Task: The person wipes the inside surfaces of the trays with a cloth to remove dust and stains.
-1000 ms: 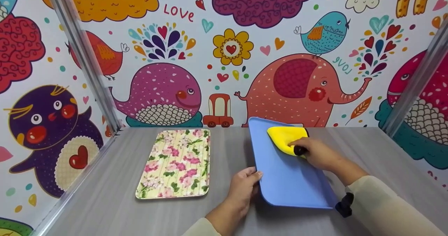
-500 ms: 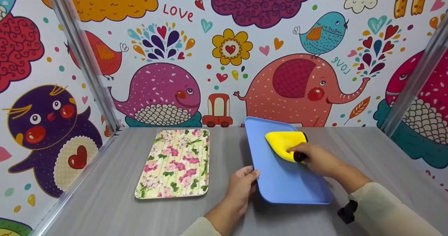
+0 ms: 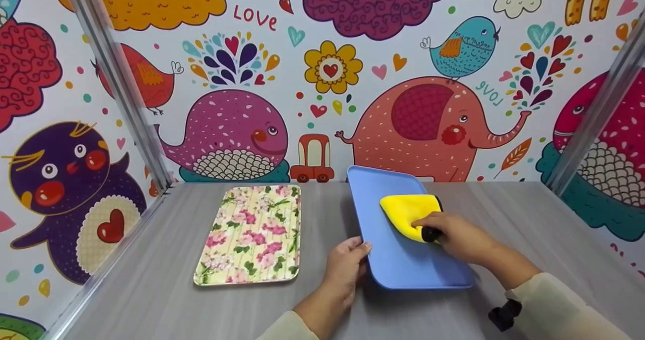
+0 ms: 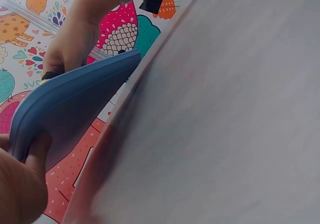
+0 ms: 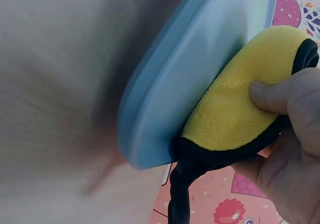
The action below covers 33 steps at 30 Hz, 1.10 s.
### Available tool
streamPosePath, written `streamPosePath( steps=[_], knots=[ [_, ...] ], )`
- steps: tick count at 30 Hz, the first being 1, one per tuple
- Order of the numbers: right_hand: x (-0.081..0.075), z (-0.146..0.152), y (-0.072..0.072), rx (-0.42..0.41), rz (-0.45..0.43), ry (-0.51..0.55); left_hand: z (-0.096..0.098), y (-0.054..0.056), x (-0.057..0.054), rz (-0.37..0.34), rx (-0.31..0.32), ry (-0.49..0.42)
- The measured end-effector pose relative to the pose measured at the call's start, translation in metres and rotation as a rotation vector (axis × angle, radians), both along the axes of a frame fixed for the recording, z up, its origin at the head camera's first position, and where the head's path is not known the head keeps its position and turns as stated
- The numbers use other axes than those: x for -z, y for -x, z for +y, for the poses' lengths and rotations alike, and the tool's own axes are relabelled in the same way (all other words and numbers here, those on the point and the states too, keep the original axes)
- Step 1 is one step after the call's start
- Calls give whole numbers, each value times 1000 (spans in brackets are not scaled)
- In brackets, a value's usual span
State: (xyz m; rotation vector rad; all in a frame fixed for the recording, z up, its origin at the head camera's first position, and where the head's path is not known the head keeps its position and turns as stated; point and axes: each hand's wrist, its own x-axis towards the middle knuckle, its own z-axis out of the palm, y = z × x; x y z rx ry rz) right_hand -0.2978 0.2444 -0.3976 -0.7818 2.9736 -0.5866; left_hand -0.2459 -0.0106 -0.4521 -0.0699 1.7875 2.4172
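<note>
A blue tray (image 3: 398,259) is held tilted above the table, its inner face turned up and to the right. My left hand (image 3: 343,269) grips its left rim, thumb on the edge and fingers behind; the left wrist view shows fingers under the tray (image 4: 65,119). With my right hand (image 3: 461,239) I pinch a folded yellow cloth (image 3: 409,214) with black edging against the tray's inner face. In the right wrist view the thumb presses on the cloth (image 5: 245,94), and a black-edged part hangs down.
A rectangular tray with a floral print (image 3: 252,234) lies flat on the grey table (image 3: 151,259), left of my hands. Cartoon-printed panels (image 3: 322,108) stand at the back and sides, with metal posts (image 3: 118,83) at the corners.
My right hand has drawn the yellow cloth down the tray's face, toward me. The blue tray has shifted slightly left, and its near edge is a little higher. The floral tray stays put.
</note>
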Motion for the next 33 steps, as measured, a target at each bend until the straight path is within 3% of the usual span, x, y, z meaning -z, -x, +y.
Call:
streamPosePath(
  steps=[6, 23, 33],
  knots=[
    [-2, -7, -7, -10, 3, 6, 0, 0, 0, 8, -9, 2],
    [-1, -38, -29, -163, 82, 39, -3, 1, 0, 9, -9, 16],
    [2, -46, -44, -125, 103, -39, -3, 0, 0, 0, -16, 38]
  ],
)
